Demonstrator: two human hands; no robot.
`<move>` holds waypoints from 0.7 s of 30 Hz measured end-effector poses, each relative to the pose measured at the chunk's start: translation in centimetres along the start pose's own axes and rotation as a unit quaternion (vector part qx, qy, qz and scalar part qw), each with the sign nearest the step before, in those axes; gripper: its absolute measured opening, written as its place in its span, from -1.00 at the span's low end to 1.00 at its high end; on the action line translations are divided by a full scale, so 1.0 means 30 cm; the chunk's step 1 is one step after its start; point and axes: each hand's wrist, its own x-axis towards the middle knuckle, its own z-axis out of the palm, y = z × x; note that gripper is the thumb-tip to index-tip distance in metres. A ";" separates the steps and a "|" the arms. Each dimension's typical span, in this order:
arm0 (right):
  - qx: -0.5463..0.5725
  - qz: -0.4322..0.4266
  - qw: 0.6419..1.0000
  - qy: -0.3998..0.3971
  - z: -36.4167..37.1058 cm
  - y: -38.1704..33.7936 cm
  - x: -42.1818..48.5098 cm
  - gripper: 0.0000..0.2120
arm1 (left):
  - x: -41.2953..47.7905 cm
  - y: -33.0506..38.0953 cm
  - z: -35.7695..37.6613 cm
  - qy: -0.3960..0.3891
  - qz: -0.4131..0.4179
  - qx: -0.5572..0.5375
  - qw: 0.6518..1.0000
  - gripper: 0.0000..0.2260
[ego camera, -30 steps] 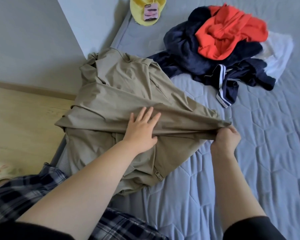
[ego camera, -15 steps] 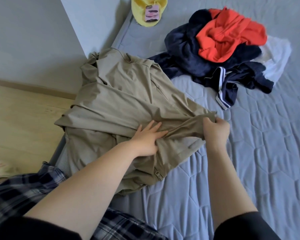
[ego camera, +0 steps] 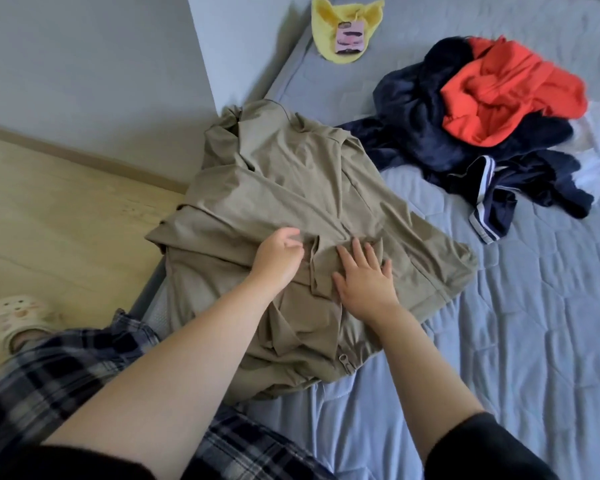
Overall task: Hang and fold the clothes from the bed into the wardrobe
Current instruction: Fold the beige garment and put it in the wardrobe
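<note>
jacket: khaki jacket point(ego camera: 291, 188) on bed point(ego camera: 499, 323), length running away from person
right hand point(ego camera: 364, 275): spread, pressing folded flap
left hand point(ego camera: 278, 258): beside it, curled, grip unclear

One khaki jacket point(ego camera: 291, 188), one orange garment point(ego camera: 510, 88), one yellow cloth point(ego camera: 347, 22), one slipper point(ego camera: 18, 317), two hands.

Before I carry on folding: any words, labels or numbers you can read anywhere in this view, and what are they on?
None can be read.
Pink card on the yellow cloth: dark marks, too blurred to read.
Khaki jacket: no label visible.
</note>
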 end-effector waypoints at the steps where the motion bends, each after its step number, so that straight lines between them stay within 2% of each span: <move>1: 0.013 0.010 0.999 0.029 0.014 -0.005 0.005 -0.47 | -0.001 -0.010 -0.011 0.013 0.041 0.066 0.997 -0.66; 2: 0.018 0.018 0.999 0.045 0.023 -0.009 0.009 -0.47 | -0.006 -0.022 -0.026 0.017 0.077 0.112 0.991 -0.65; 5: -0.052 0.027 0.998 0.015 0.024 -0.024 0.019 -0.46 | -0.019 -0.065 -0.071 0.015 0.156 0.190 0.969 -0.67; 6: -0.058 0.042 0.997 0.030 0.010 -0.036 0.030 -0.49 | -0.018 -0.079 -0.092 0.024 0.174 0.202 0.964 -0.68; 8: -0.033 0.061 0.990 0.120 -0.043 -0.082 0.067 -0.62 | 0.002 -0.086 -0.148 0.068 0.188 0.187 0.962 -0.69; 10: -0.017 0.030 0.980 0.194 -0.102 -0.149 0.138 -0.71 | 0.042 -0.071 -0.217 0.139 0.180 0.168 0.959 -0.70; 13: -0.031 -0.037 0.978 0.203 -0.172 -0.265 0.286 -0.68 | 0.121 -0.048 -0.320 0.190 0.162 0.183 0.951 -0.70; 18: -0.054 -0.093 0.977 0.184 -0.247 -0.392 0.559 -0.58 | 0.296 -0.062 -0.458 0.150 0.091 0.201 0.964 -0.64; 21: -0.094 -0.095 0.978 0.158 -0.265 -0.422 0.710 -0.51 | 0.390 -0.076 -0.497 0.120 0.018 0.162 0.979 -0.71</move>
